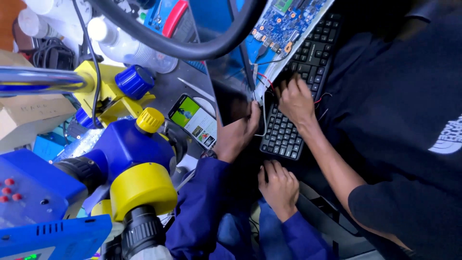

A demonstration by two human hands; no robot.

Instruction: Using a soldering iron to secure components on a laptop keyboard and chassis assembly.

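My left hand point(236, 135), in a dark blue sleeve, grips the lower edge of a dark flat panel point(230, 101) that stands beside a black keyboard point(288, 130). My right hand point(278, 185) rests curled below the keyboard's near end, with nothing visible in it. Another person in a black shirt has a bare hand point(296, 98) on the keyboard's keys. A blue circuit board point(284, 19) with thin red and white wires lies over the keyboard's far end.
A phone with a lit screen point(195, 120) lies left of my left hand. A blue and yellow microscope point(130, 159) fills the lower left. Plastic bottles point(120, 43), a thick black curved cable point(192, 48) and a cardboard box point(29, 115) crowd the top left.
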